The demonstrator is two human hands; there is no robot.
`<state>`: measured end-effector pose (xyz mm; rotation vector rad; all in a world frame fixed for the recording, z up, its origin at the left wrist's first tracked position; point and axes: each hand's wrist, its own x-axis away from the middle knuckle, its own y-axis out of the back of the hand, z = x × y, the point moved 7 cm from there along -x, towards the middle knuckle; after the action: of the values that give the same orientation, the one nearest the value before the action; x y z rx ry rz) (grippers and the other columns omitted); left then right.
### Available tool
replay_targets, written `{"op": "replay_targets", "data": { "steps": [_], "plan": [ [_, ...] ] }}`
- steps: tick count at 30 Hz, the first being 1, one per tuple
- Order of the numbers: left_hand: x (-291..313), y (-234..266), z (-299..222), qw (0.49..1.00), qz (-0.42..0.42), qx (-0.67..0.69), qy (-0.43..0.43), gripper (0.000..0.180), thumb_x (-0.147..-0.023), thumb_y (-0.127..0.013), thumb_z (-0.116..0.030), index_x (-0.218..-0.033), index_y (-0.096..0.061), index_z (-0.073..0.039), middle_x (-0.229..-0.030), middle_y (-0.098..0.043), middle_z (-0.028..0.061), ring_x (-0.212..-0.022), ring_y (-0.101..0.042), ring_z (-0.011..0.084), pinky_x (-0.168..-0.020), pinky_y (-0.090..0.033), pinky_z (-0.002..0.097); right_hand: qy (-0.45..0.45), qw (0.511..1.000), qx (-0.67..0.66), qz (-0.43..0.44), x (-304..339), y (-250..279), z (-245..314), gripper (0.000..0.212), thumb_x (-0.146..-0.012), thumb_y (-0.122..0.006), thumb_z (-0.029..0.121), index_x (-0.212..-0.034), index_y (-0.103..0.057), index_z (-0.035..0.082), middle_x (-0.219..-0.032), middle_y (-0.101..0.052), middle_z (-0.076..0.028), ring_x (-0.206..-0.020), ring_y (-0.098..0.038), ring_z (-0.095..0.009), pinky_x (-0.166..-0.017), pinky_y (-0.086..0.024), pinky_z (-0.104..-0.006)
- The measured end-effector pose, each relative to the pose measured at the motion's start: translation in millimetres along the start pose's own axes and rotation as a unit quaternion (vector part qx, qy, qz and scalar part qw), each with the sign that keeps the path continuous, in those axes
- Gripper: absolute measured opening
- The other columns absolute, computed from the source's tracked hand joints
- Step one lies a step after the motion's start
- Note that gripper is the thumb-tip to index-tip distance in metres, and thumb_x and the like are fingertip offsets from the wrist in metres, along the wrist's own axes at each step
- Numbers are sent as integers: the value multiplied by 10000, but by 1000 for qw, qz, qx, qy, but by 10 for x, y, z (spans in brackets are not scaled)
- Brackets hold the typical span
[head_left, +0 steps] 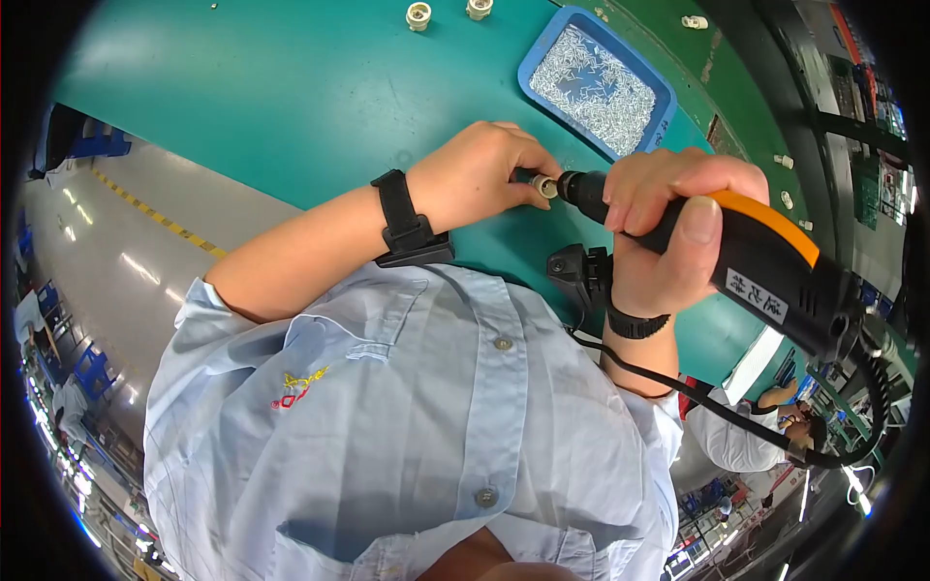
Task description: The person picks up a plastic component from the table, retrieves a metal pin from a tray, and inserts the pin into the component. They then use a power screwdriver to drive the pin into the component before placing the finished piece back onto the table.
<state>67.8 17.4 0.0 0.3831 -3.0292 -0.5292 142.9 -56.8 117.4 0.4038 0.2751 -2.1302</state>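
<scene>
My left hand [475,172] pinches a small cream-white cylindrical fitting [547,188] between thumb and fingers, above the green table [262,87]. A dark piece shows beside the fitting at my fingertips; what it is, I cannot make out. Wrapped in my right hand [678,218] is a black electric screwdriver [775,276] with an orange strip. Its nose points left and meets the fitting's open end or comes very close; I cannot tell which. Beyond both hands lies a blue tray [529,76] with many small silvery screws [596,92] in it.
Two white fittings [418,16] stand at the table's far edge. More small white pieces [694,21] lie on the green surface at the right. A black cable [697,392] loops below the screwdriver. Another person [741,436] sits at the lower right.
</scene>
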Motion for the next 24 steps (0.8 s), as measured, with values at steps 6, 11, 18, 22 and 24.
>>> {"op": "replay_targets", "data": {
  "steps": [6,11,18,22,24],
  "plan": [
    [45,-168,61,997,-26,-47,-50,234,-734,-704,-109,-960,-657,-68,-841,-635,96,-835,-592,275,-704,-486,359,9,1000,-13,-19,116,90,-83,311,-879,-559,310,-1005,-451,47,-568,-445,-35,-461,-445,-152,-462,-392,-309],
    [-87,264,-491,985,-43,-134,-98,281,-757,-679,-106,-1029,-617,-69,-823,-624,123,-822,-602,312,-704,-491,378,181,972,-137,-57,91,376,615,345,-877,-559,360,-1021,-466,61,-609,-456,-8,-484,-443,-118,-462,-327,-256],
    [-1519,906,-429,929,-20,-368,-24,251,-763,-667,-108,-1011,-630,-91,-909,-660,142,-887,-628,318,-765,-495,415,193,970,-44,-139,689,978,451,337,-884,-541,371,-1005,-464,66,-605,-450,-13,-469,-435,-110,-449,-313,-238],
    [-2217,1238,0,884,-24,-467,12,333,-744,-694,-121,-1068,-619,-101,-945,-663,138,-911,-630,299,-783,-499,395,184,970,-35,-154,604,1074,378,336,-883,-542,371,-979,-456,61,-582,-437,-16,-449,-429,-113,-435,-313,-236],
    [-2449,1272,118,864,-13,-503,12,375,-746,-700,-129,-1106,-603,-92,-951,-660,144,-896,-629,292,-776,-500,387,187,968,-27,-167,635,1167,354,336,-882,-545,370,-974,-453,60,-577,-435,-16,-444,-429,-114,-433,-315,-236]
  ]
}}
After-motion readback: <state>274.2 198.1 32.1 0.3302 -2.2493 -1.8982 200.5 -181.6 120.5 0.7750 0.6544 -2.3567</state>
